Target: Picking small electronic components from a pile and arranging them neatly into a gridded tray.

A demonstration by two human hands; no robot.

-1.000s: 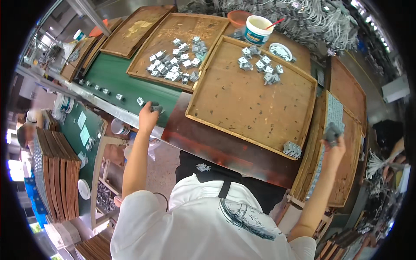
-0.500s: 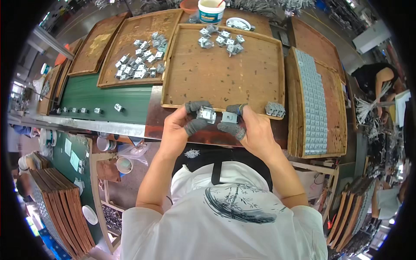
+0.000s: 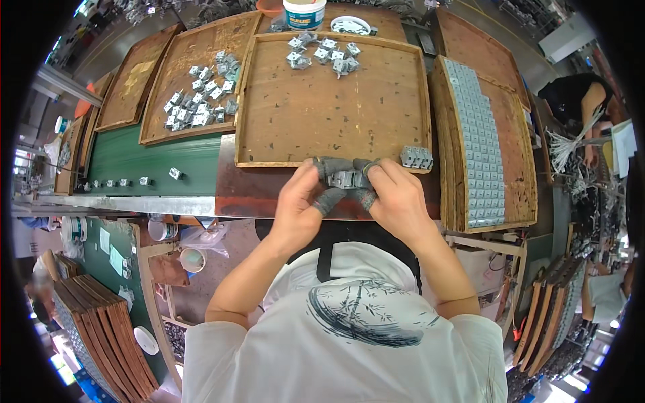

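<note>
My left hand [image 3: 306,195] and my right hand [image 3: 391,191], with grey fabric on the fingertips, meet over the near edge of the wooden tray [image 3: 329,127]. Between them is a small boxy grey part [image 3: 345,179] with a pale, metallic-looking face. The left fingers grip its left side, and the right fingers close round its right side. A flat grey cover, seen apart in the right hand earlier, is now mostly hidden by fingers; whether it is seated on the part I cannot tell. A short row of joined grey parts [image 3: 417,158] sits in the tray's near right corner.
Loose grey parts [image 3: 324,52] lie at the tray's far side, and more [image 3: 198,97] fill the left tray [image 3: 158,131]. Several parts dot the green belt [image 3: 154,158]. Stacked trays on the right carry rows of grey pieces [image 3: 476,141]. A white tub [image 3: 304,13] stands behind.
My hands have come together, bringing the boxy part and the flat cover, previously held apart, into contact between the fingers. The whole view has shifted slightly.
</note>
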